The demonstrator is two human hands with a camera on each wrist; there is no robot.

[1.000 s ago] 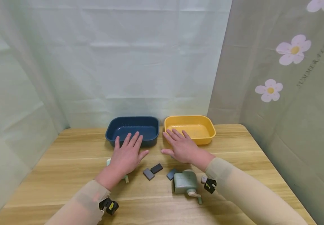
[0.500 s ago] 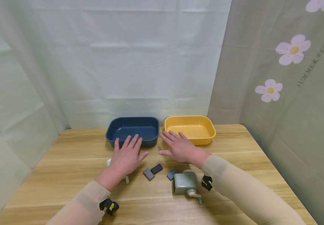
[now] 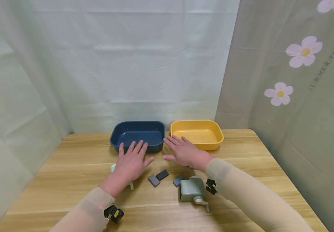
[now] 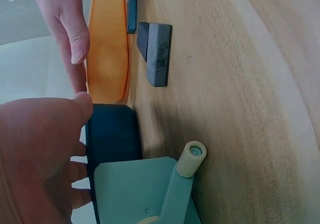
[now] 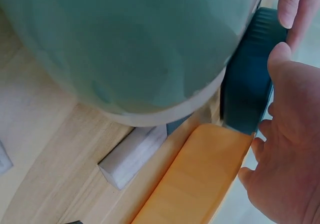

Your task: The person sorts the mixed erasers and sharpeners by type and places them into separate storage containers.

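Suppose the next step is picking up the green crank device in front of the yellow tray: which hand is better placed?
Probably the right hand: it holds nothing, and in the head view lies closer to the green crank device. The left hand, also empty, is beyond the black block.

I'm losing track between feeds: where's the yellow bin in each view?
Head: yellow bin just right of centre, partly behind the right hand.
Left wrist: upper left, looking orange, right of that hand.
Right wrist: lower middle, orange again, left of that hand.
Shared landmark: the blue bin, next to it in every view.
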